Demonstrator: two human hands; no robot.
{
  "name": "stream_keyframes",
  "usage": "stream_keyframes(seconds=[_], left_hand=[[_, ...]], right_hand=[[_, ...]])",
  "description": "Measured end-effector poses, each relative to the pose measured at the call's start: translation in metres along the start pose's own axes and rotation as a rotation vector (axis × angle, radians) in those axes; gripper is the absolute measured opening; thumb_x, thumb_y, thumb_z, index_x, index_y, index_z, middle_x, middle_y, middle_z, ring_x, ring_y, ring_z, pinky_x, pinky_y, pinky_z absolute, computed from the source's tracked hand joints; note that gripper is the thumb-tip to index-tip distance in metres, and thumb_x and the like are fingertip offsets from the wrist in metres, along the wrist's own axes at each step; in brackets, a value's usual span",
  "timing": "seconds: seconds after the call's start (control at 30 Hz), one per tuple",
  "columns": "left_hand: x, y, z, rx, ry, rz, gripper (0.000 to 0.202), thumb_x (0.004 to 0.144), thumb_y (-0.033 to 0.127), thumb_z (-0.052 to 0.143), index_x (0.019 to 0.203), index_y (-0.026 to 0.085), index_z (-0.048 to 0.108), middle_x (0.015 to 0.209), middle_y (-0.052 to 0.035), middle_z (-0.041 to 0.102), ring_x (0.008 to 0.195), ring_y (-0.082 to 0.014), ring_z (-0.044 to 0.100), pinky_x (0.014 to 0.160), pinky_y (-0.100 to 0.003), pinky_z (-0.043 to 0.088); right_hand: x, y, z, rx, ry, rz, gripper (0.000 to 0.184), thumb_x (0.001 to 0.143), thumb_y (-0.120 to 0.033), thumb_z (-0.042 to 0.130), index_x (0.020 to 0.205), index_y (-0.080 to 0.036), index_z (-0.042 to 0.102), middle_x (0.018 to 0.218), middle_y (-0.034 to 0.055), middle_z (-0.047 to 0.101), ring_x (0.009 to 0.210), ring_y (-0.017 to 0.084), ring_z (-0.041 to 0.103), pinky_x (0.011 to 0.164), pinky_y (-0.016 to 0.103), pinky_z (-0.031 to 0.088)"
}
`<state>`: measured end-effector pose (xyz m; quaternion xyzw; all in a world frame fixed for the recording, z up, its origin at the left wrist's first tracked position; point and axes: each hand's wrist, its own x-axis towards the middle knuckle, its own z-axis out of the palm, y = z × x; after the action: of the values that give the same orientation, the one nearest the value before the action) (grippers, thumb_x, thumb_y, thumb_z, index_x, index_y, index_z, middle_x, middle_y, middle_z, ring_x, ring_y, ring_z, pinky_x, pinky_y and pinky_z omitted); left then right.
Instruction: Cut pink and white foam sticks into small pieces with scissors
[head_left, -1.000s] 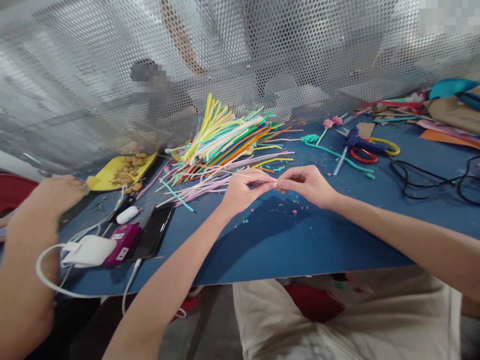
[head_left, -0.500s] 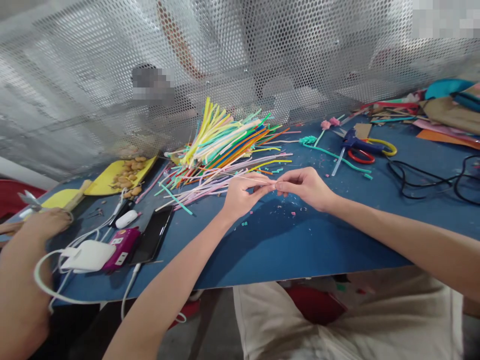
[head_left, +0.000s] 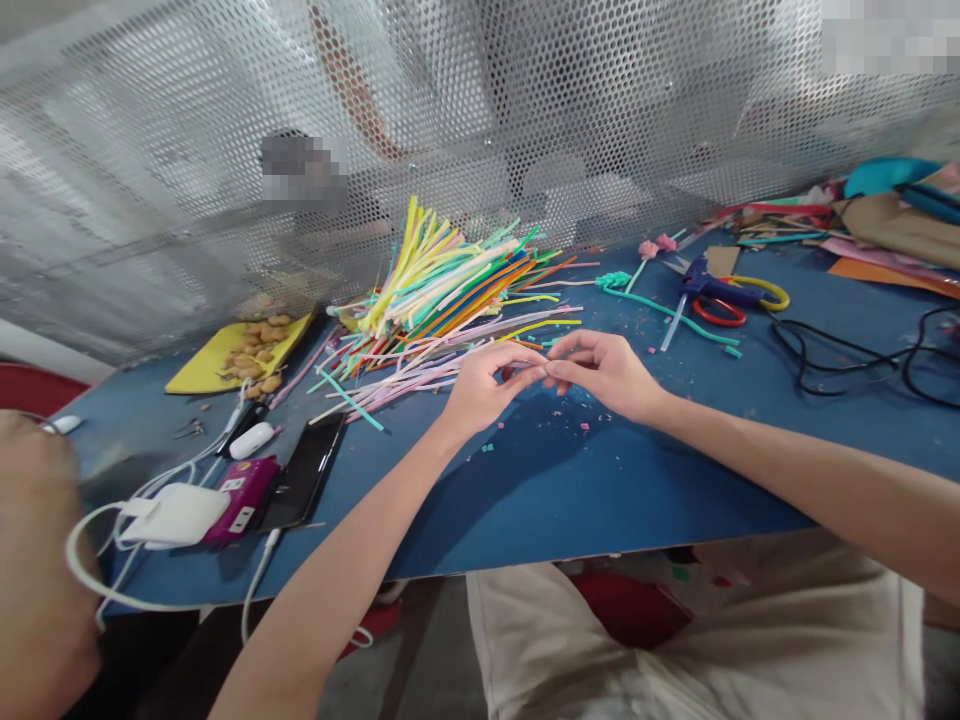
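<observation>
My left hand point(head_left: 491, 385) and my right hand point(head_left: 604, 372) meet above the blue table, fingertips nearly touching. Both pinch a thin, pale pinkish pipe cleaner point(head_left: 526, 365), which is mostly hidden by the fingers. Just behind my left hand lies a big heap of pipe cleaners point(head_left: 450, 290) in yellow, white, orange, green and lilac. To the right of the heap are a teal pipe cleaner shape with a coiled head point(head_left: 615, 281) and a stem with pink fluffy ends point(head_left: 648, 250). Tiny pink and teal clippings point(head_left: 584, 427) are scattered below my hands.
A blue glue gun point(head_left: 701, 280) lies over red and yellow-handled scissors point(head_left: 778, 292), near a black cord point(head_left: 814, 360). At left are a phone point(head_left: 304, 470), a white charger point(head_left: 176, 515), a purple box point(head_left: 244, 500) and a yellow tray point(head_left: 199, 365). Another person's arm point(head_left: 37, 560) reaches in. Perforated metal point(head_left: 450, 100) stands behind.
My hands stay together with small finger movements; my right fingers have spread slightly. The other person's hand, with the scissors by it, has drawn back to the left.
</observation>
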<state>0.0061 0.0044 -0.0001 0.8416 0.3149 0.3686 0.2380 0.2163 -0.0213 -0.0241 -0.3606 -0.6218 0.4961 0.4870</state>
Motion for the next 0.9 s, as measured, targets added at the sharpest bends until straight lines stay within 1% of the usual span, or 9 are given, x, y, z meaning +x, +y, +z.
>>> stream_keyframes(seconds=[0.1,0.23,0.43,0.5,0.63,0.73,0.83,0.9], left_hand=[[0.001,0.001,0.000,0.013,-0.016,0.002,0.031,0.091,0.049,0.066,0.094,0.020,0.076,0.096,-0.0064,0.076,0.085,-0.0163,0.069,0.064,-0.024,0.049],[0.000,0.001,0.001,0.035,-0.021,0.021,0.032,0.092,0.050,0.065,0.092,0.019,0.075,0.096,-0.0064,0.076,0.084,-0.0158,0.068,0.066,-0.025,0.049],[-0.003,-0.002,0.001,0.033,0.037,0.081,0.022,0.090,0.042,0.070,0.091,0.021,0.077,0.091,-0.0048,0.077,0.077,-0.0140,0.068,0.064,-0.025,0.047],[-0.002,-0.003,0.000,0.029,0.025,0.067,0.022,0.090,0.042,0.070,0.091,0.021,0.077,0.091,-0.0045,0.077,0.075,-0.0135,0.067,0.063,-0.025,0.047],[-0.002,-0.003,0.001,0.012,-0.002,0.021,0.029,0.089,0.047,0.069,0.093,0.020,0.077,0.090,-0.0051,0.077,0.072,-0.0135,0.067,0.062,-0.025,0.049],[-0.003,-0.006,0.003,-0.060,0.010,-0.028,0.034,0.088,0.051,0.070,0.095,0.019,0.076,0.090,-0.0062,0.077,0.078,-0.0162,0.071,0.069,-0.027,0.055],[-0.003,-0.009,0.006,-0.142,0.039,-0.083,0.039,0.083,0.052,0.075,0.099,0.017,0.072,0.096,-0.0075,0.077,0.081,-0.0181,0.073,0.077,-0.031,0.060],[-0.003,-0.010,0.007,-0.115,0.042,-0.105,0.042,0.081,0.051,0.077,0.104,0.017,0.068,0.099,-0.0078,0.076,0.083,-0.0184,0.074,0.078,-0.031,0.060]], right_hand=[[0.001,-0.001,0.000,-0.012,-0.039,-0.005,0.031,0.083,-0.047,0.075,0.090,-0.017,0.070,0.083,0.0067,0.076,0.068,0.015,0.070,0.072,0.034,0.058],[0.000,-0.001,-0.001,-0.037,-0.041,-0.001,0.029,0.085,-0.044,0.073,0.089,-0.016,0.071,0.082,0.0067,0.076,0.066,0.014,0.069,0.070,0.033,0.058],[-0.001,-0.002,0.001,-0.037,-0.017,0.000,0.032,0.083,-0.048,0.075,0.086,-0.017,0.069,0.082,0.0076,0.077,0.069,0.016,0.071,0.073,0.035,0.058],[-0.001,-0.002,0.001,-0.034,-0.015,0.000,0.032,0.082,-0.049,0.075,0.086,-0.017,0.069,0.082,0.0074,0.077,0.069,0.016,0.071,0.073,0.035,0.058],[-0.001,0.001,0.000,-0.035,-0.018,-0.011,0.031,0.083,-0.048,0.075,0.087,-0.017,0.069,0.084,0.0073,0.077,0.069,0.016,0.071,0.074,0.035,0.058],[0.000,0.002,0.000,-0.036,-0.013,-0.029,0.031,0.083,-0.048,0.074,0.089,-0.018,0.071,0.083,0.0067,0.077,0.069,0.016,0.069,0.073,0.036,0.058],[0.002,0.002,-0.002,-0.062,-0.016,-0.066,0.030,0.085,-0.047,0.072,0.092,-0.018,0.073,0.083,0.0055,0.075,0.068,0.015,0.068,0.071,0.036,0.057],[0.003,0.002,-0.005,-0.101,0.005,-0.087,0.027,0.086,-0.046,0.071,0.092,-0.019,0.074,0.082,0.0046,0.074,0.067,0.015,0.066,0.071,0.036,0.057]])
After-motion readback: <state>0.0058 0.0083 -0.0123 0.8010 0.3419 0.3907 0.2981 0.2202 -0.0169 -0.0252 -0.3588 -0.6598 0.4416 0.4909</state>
